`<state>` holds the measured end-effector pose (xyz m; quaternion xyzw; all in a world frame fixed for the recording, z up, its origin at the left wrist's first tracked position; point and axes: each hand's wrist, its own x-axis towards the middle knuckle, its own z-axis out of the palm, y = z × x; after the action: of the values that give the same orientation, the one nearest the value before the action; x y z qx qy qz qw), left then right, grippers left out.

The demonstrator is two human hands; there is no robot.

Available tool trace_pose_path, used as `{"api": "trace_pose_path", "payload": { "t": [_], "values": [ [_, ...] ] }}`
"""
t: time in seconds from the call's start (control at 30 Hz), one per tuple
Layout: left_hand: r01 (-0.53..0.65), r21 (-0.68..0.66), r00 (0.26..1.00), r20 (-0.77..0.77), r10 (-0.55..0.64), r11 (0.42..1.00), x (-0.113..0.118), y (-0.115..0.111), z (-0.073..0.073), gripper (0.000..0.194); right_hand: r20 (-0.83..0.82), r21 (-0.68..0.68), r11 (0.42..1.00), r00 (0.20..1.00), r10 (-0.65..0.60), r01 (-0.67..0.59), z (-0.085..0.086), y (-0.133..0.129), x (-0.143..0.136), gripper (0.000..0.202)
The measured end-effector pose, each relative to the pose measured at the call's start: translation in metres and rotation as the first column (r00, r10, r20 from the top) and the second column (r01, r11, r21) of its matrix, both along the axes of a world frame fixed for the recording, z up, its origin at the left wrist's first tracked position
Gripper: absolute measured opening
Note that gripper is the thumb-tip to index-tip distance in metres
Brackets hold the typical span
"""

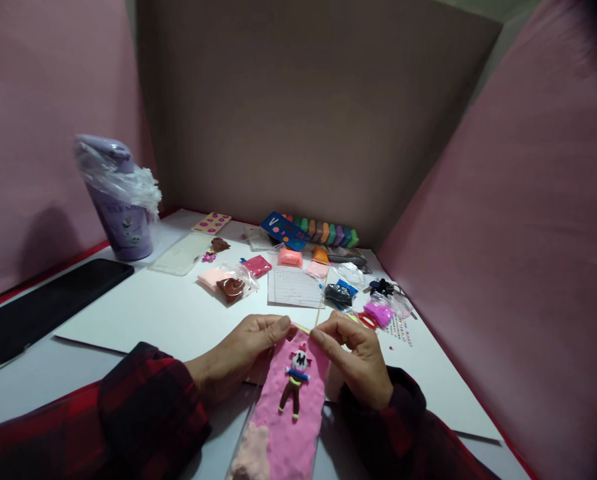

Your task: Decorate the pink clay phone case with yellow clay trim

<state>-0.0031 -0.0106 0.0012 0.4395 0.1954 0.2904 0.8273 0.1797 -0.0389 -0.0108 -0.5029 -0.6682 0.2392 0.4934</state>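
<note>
A phone case (298, 443) coated in bumpy pink clay, with a beige patch at its lower left, is held tilted in front of me. On it is a small clay figure (293, 383) with a white head, blue top and brown legs. My left hand (253, 337) grips the case's upper left edge, thumb on top. Along the top edge runs a thin yellow clay strip (301, 328). At that strip's right end my right hand (353, 353) pinches thumb and forefinger together. A thin stick (319, 310) shows just beyond the right fingers; whether they touch it I cannot tell.
On the white board (168, 320) lie bagged clay pieces, among them brown clay (231, 288) and black clay (338, 294), plus a lined paper (294, 288). Colored clay blocks (323, 231) line the back. Left are a purple bottle (126, 220) and a black phone (48, 300). Keys (382, 287) lie right.
</note>
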Motion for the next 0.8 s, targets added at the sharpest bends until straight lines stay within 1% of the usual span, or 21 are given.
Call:
{"api": "trace_pose_path", "payload": {
  "t": [0.2, 0.4, 0.5, 0.67, 0.8],
  "values": [
    [-0.015, 0.036, 1.000, -0.020, 0.016, 0.999, 0.0007, 0.0000, -0.0039, 0.036, 0.039, 0.018, 0.999, 0.999, 0.030, -0.031, 0.0014, -0.0028, -0.0015, 0.026],
    [-0.016, 0.037, 0.992, -0.123, 0.021, 0.999, 0.0001, 0.0015, -0.0096, 0.041, 0.026, -0.011, 1.000, 1.000, 0.014, -0.014, -0.0004, -0.0018, -0.0067, 0.026],
    [-0.012, 0.031, 0.993, -0.118, 0.015, 0.999, -0.0002, 0.0017, -0.0085, 0.042, 0.026, -0.020, 1.000, 0.999, 0.023, -0.022, -0.0005, -0.0015, -0.0047, 0.027],
    [-0.009, 0.043, 0.997, -0.077, 0.013, 0.999, -0.0008, -0.0003, -0.0030, 0.038, 0.037, -0.014, 0.999, 0.998, 0.043, -0.043, -0.0005, -0.0014, -0.0040, 0.028],
    [-0.024, 0.042, 0.993, -0.112, 0.029, 0.999, -0.0006, -0.0013, -0.0036, 0.038, 0.016, 0.005, 0.999, 0.999, 0.046, -0.046, -0.0019, -0.0012, -0.0078, 0.025]
  ]
}}
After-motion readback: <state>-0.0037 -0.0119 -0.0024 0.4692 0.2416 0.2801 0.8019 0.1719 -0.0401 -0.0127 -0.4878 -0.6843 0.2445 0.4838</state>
